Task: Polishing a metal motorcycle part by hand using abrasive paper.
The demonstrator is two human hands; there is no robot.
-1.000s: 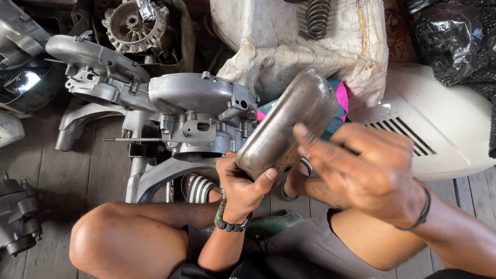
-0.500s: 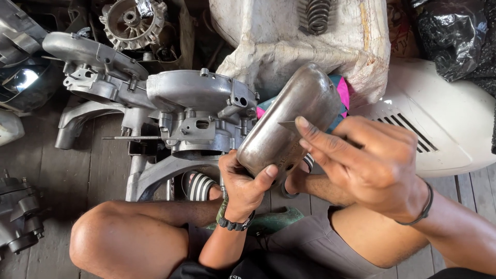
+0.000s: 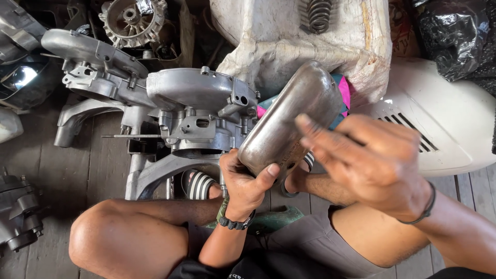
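Observation:
My left hand [image 3: 247, 182] grips the lower end of a dull grey, rounded metal cover [image 3: 289, 124] and holds it tilted up in front of me. The thumb lies across its near edge. My right hand [image 3: 364, 160] hovers over the cover's right side with the fingers spread and blurred, touching or nearly touching its surface. It holds nothing that I can see. Just left of the cover sits a grey metal engine casing [image 3: 191, 111] on the wooden floor.
A white scooter side panel [image 3: 444, 124] lies to the right. A dirty white sack [image 3: 310, 36] with a coil spring [image 3: 319, 14] stands behind. A flywheel [image 3: 132, 20], black bag [image 3: 454, 36] and more engine parts [image 3: 18, 212] surround me. My knees [image 3: 103, 232] frame the floor.
My right hand has lifted and opened, its fingers sliding along the cover's right side. The cover stays held in my left hand at about the same tilt.

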